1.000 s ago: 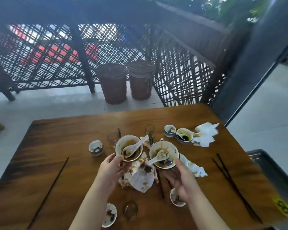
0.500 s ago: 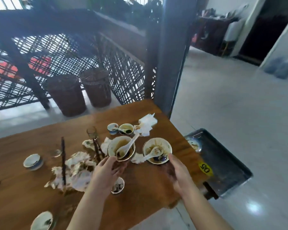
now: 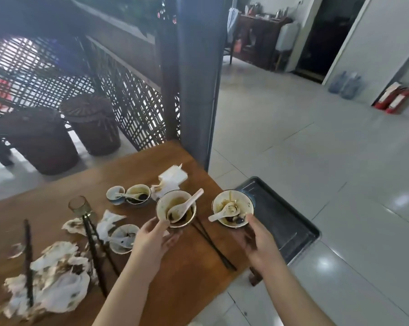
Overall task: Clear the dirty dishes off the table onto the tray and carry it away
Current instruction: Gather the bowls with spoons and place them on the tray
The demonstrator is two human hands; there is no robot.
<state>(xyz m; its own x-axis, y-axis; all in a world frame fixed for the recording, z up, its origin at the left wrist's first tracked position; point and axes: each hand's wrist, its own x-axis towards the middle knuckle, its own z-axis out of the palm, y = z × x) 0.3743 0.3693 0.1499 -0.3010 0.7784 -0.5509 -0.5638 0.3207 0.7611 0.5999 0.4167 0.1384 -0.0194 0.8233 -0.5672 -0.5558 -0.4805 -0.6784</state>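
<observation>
Two bowls are gripped: the left hand (image 3: 155,238) curls round the left bowl (image 3: 172,201), thumb on its rim; the right hand (image 3: 257,241) clasps the right bowl (image 3: 242,203) beside the tray (image 3: 281,220).

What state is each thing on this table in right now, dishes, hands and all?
Left hand, grips the left bowl.
Right hand, grips the right bowl.
Left bowl, dirty, spoon inside.
Right bowl, dirty, spoon inside, held at the table edge by the tray.
Tray, lying beside the table.
Glass, upright.
Napkins, crumpled, stained.
Chopsticks, lying loose on the table.
</observation>
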